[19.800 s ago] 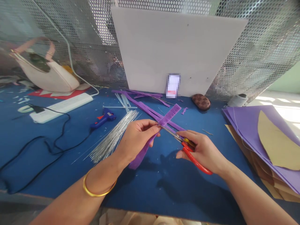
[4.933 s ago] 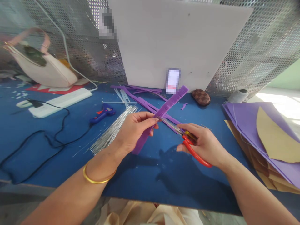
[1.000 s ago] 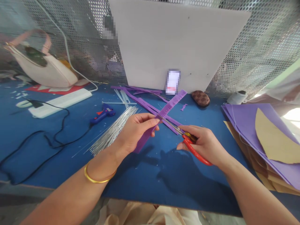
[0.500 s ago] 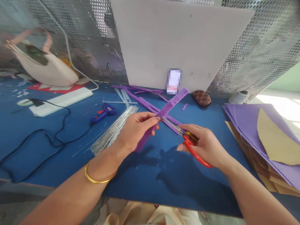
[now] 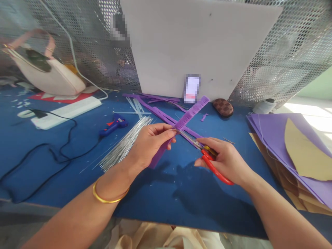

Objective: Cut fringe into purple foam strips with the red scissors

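Between the thumb and fingers of my left hand is a purple paper strip, slanting up to the right with a row of cuts along its upper part. Its lower end hangs below my palm. My right hand grips red-handled scissors, whose blades meet the strip's edge beside my left fingertips. Whether the blade tips are fully closed is hidden there. More purple strips lie on the blue table behind my hands. A bundle of thin silvery wires rests left of my left hand.
A blue glue gun with a black cord lies left, near a white power strip and a pale handbag. Purple and brown sheets are stacked right. A phone leans on the white board, near a checkered pouch.
My right hand and the scissors have shifted very slightly left. My left hand keeps its hold on the strip, nearly unmoved.
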`<state>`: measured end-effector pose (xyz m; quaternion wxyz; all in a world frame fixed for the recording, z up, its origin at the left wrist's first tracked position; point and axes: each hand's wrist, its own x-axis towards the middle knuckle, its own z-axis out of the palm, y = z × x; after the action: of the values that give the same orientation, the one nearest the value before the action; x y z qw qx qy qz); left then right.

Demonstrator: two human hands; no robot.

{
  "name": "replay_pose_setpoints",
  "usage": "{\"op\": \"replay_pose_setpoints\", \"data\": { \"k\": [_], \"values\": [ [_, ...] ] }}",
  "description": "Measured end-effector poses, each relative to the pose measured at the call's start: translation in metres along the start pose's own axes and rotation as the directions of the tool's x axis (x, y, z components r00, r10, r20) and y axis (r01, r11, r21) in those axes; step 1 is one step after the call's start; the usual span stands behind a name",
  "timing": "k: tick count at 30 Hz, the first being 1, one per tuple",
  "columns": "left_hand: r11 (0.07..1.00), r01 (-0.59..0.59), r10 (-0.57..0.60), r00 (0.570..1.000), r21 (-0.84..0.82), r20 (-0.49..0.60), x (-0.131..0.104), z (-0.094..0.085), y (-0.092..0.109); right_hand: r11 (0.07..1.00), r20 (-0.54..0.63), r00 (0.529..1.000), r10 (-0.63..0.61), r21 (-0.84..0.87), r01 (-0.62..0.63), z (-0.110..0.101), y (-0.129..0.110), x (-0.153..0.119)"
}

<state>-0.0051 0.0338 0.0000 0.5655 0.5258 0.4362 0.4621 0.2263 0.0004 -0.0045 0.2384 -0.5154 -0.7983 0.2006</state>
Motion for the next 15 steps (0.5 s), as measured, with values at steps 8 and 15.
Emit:
{"op": "replay_pose_setpoints", "data": {
  "k": [8, 15],
  "values": [
    [1.0, -0.021, 0.021, 1.0, 0.005, 0.016, 0.0003, 0.0003, 0.0013, 0.998, 0.003, 1.0, -0.007, 0.055, 0.007, 0.0018, 0.0034, 0.0014],
    [0.999, -0.026, 0.026, 1.0, 0.043, 0.013, 0.0003, -0.0011, 0.003, 0.999, 0.006, 1.0, -0.028, 0.047, 0.027, 0.0012, 0.0041, 0.0]
  ]
}}
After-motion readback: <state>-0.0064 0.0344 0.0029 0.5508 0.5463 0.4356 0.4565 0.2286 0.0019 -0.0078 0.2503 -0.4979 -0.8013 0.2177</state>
